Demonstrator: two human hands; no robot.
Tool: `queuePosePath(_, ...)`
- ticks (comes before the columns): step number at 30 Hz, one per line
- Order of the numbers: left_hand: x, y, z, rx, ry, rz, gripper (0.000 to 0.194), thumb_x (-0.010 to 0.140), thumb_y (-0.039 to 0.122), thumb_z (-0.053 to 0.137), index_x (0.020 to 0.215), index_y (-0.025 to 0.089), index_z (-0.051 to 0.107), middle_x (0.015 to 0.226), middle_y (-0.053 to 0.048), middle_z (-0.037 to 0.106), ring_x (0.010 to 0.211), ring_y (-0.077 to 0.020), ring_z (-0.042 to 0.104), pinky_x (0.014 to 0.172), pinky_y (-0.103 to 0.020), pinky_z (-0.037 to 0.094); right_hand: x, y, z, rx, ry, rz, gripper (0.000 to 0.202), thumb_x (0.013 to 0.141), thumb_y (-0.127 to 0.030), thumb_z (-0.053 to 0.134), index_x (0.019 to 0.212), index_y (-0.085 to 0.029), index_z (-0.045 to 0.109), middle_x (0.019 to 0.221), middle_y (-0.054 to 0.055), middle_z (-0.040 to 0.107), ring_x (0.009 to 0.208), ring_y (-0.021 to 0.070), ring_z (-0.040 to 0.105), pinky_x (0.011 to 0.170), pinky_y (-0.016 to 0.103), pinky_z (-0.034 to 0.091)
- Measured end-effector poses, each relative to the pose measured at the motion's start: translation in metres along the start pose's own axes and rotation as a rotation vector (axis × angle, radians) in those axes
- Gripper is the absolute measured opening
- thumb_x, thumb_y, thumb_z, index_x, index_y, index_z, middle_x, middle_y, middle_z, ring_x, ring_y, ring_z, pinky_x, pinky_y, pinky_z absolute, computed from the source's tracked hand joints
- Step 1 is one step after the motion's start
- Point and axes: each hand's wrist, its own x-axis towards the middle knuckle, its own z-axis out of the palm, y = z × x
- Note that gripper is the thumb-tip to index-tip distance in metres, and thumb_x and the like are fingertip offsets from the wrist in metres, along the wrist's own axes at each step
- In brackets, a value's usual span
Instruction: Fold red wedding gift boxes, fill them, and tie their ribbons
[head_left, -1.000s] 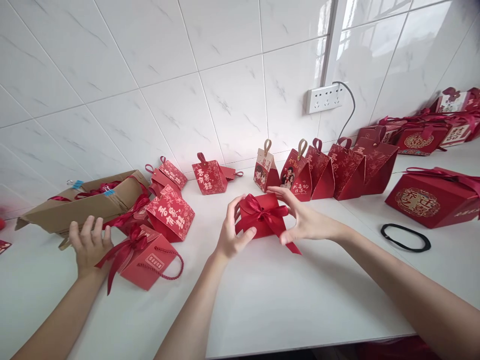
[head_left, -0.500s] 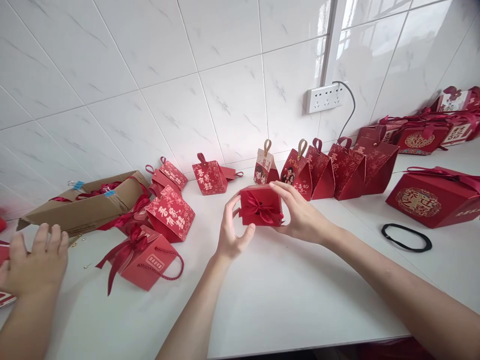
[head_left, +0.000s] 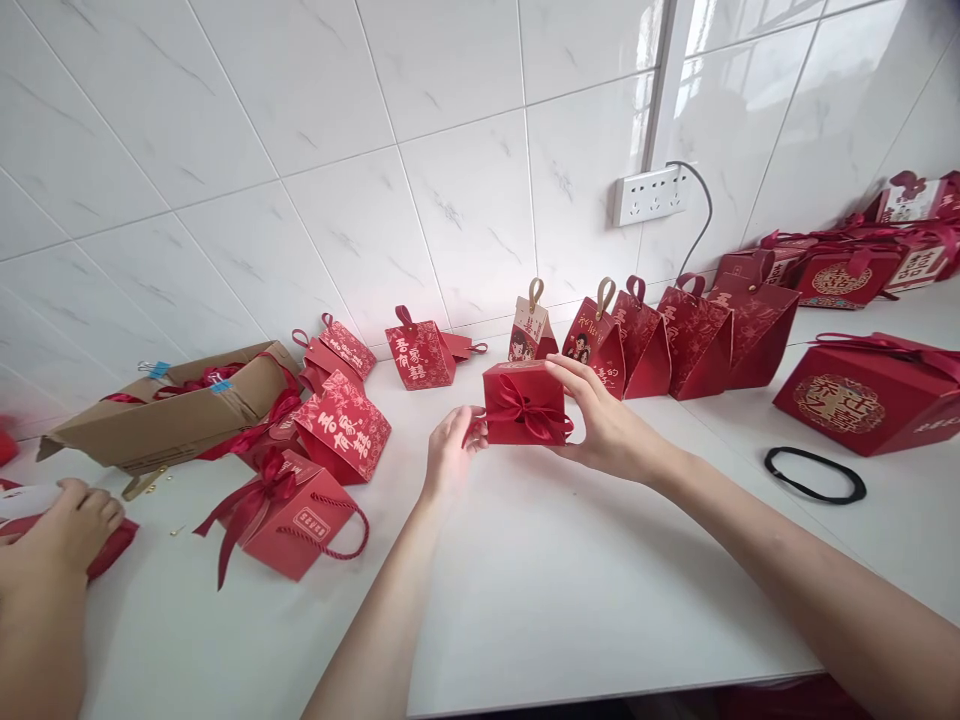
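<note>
A small red box (head_left: pixel 525 405) with a ribbon bow on its front stands at the middle of the white table. My right hand (head_left: pixel 600 415) grips its right side, thumb low and fingers on the top edge. At the box's left side, the curled fingers of my left hand (head_left: pixel 452 445) pinch a dark red cord or ribbon end. Behind the box are a small white and red box with a beige loop (head_left: pixel 529 330) and several red peaked boxes (head_left: pixel 637 345) in a row.
Left of centre are a red box with a rope handle (head_left: pixel 296 515), a patterned box (head_left: pixel 341 425) and an open carton (head_left: pixel 172 420). Another person's hand (head_left: pixel 71 530) holds something red at far left. A black band (head_left: pixel 814 478) and large red box (head_left: pixel 862 400) lie right.
My left hand has gone from open beside the box to fingers curled on the cord, a little to the left. The other person's hand has lowered onto a red item.
</note>
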Motion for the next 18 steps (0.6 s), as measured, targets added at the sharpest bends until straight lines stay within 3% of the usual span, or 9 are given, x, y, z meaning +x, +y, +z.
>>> queuePosePath(4,0.0002,0.0006,-0.0016,-0.008,-0.008,-0.065,0.028,0.057,0.031,0.078,0.074,0.015,0.061,0.071,0.002,0.055,0.060,-0.0069,0.050,0.065,-0.023,0.044,0.0000,0.0020,0.0008,0.039,0.002,0.013,0.089,0.079,-0.030,0.064,0.146,-0.033,0.006,0.149,0.012,0.019,0.130,0.0315,0.038,0.097,0.049,0.049)
queuePosePath(11,0.0006,0.0021,-0.0008,-0.034,-0.001,-0.032,0.028,0.054,0.029,0.078,0.072,0.017,0.060,0.069,0.002,0.056,0.067,-0.0090,0.053,0.069,-0.025,0.044,0.0010,0.0020,0.0017,0.190,0.037,0.104,0.091,0.073,-0.029,0.068,0.145,-0.030,0.012,0.143,0.013,0.027,0.131,0.0294,0.035,0.101,0.047,0.045)
queuePosePath(18,-0.0048,0.0057,0.0009,0.010,-0.090,-0.016,0.025,0.051,0.028,0.077,0.063,0.017,0.059,0.065,0.000,0.057,0.064,-0.0120,0.051,0.064,-0.027,0.041,0.0016,0.0010,0.0013,0.453,-0.074,0.352,0.099,0.066,-0.033,0.073,0.143,-0.031,0.012,0.147,0.013,0.024,0.137,0.0339,0.025,0.098,0.053,0.045)
